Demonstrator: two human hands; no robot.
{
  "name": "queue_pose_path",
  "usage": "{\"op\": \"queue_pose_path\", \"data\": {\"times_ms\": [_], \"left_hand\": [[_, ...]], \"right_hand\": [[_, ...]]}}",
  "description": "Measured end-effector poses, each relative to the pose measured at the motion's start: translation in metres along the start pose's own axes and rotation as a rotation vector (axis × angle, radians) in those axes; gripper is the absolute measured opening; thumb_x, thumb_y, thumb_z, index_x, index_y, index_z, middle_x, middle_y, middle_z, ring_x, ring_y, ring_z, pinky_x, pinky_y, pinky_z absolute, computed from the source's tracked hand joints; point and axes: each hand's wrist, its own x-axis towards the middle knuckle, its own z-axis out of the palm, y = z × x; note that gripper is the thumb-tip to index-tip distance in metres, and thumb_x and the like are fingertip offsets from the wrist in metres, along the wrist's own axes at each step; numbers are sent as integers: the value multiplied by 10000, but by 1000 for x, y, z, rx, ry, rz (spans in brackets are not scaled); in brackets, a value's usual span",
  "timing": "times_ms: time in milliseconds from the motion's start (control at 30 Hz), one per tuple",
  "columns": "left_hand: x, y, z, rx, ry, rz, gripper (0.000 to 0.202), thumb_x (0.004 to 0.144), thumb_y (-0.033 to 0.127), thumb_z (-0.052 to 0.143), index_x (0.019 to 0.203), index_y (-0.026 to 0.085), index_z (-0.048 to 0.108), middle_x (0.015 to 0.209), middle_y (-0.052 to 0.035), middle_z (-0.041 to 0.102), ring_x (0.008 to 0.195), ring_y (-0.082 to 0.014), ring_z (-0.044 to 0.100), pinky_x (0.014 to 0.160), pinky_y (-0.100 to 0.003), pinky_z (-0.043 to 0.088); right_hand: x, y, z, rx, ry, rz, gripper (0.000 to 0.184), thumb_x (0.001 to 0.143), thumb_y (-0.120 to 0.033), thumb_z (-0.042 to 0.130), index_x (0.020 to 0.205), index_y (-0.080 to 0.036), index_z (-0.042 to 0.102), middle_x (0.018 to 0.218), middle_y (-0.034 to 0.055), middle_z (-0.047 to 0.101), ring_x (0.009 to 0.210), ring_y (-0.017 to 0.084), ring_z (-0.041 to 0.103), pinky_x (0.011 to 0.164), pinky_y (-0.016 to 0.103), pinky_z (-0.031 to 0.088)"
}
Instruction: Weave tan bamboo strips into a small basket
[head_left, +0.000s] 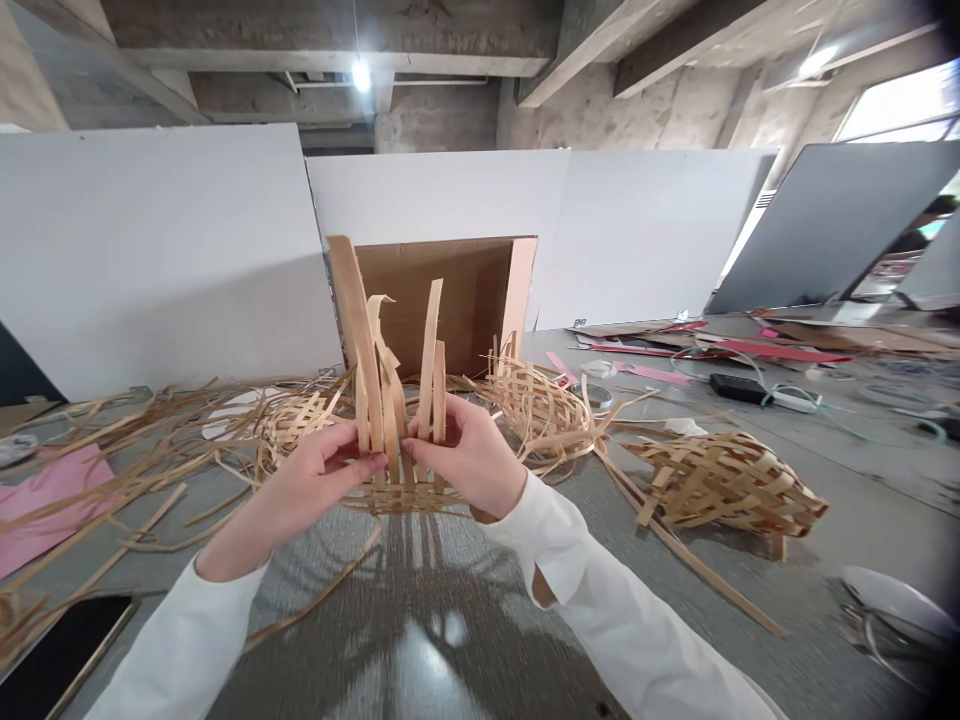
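Note:
My left hand (322,475) and my right hand (469,450) grip the upright bamboo strips of a small woven basket (397,498) from either side, just above its woven base. Several strips (358,340) rise between my hands, and the tallest is the wide one on the left. The inner weave is hidden behind my fingers. Other woven bamboo pieces lie beyond my hands, one (300,420) to the left and one (536,415) to the right. A larger one (724,485) rests farther right.
Loose bamboo strips (150,440) spread across the grey table (442,610) on the left. A cardboard box (442,300) stands behind my hands. There is a pink sheet (45,505) at the left, a black tablet (60,640) at the near left, and cables with a black adapter (731,388) at the right.

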Motion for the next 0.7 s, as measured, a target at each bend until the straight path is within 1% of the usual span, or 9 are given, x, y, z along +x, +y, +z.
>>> {"op": "queue_pose_path", "data": {"times_ms": [133,233,300,433,600,700], "left_hand": [[1,-1,3,-22,2,-11,279,797,341,545,1015,188,628,985,-51,664,898,-205,591,783,-330,475],[2,-1,5,-59,-8,-34,261,795,322,547,1002,187,632,976,-47,666,897,-198,592,782,-317,472],[2,-2,6,-64,-26,-30,247,794,299,549,1003,196,633,979,-40,666,901,-195,587,786,-310,468],[3,-4,6,-61,-64,-3,256,791,270,544,1022,202,631,967,-34,669,908,-200,579,804,-319,458],[4,-7,7,16,-90,17,225,798,277,532,971,211,659,886,-23,670,824,-189,582,727,-297,473],[5,-9,9,-15,-84,25,248,800,283,532,1013,217,640,937,-28,666,863,-198,582,765,-308,466]], "right_hand": [[0,-2,-1,-25,-3,16,138,562,-127,640,598,-173,515,578,-51,540,551,104,527,575,254,471],[0,-2,-3,-17,-5,19,124,547,-109,645,567,-169,539,571,-47,557,565,108,544,603,259,483],[0,-2,-3,-6,-18,23,91,559,-91,613,573,-168,566,585,-40,582,589,116,567,631,267,495],[0,1,-4,-22,-26,24,90,576,-81,579,592,-164,610,602,-30,616,606,127,591,651,275,504],[1,4,-3,-106,18,47,106,579,-66,583,588,-160,632,578,-27,607,588,130,579,613,259,483],[2,4,-2,-123,27,58,102,587,-66,578,587,-157,626,560,-29,588,569,125,560,595,249,461]]}}
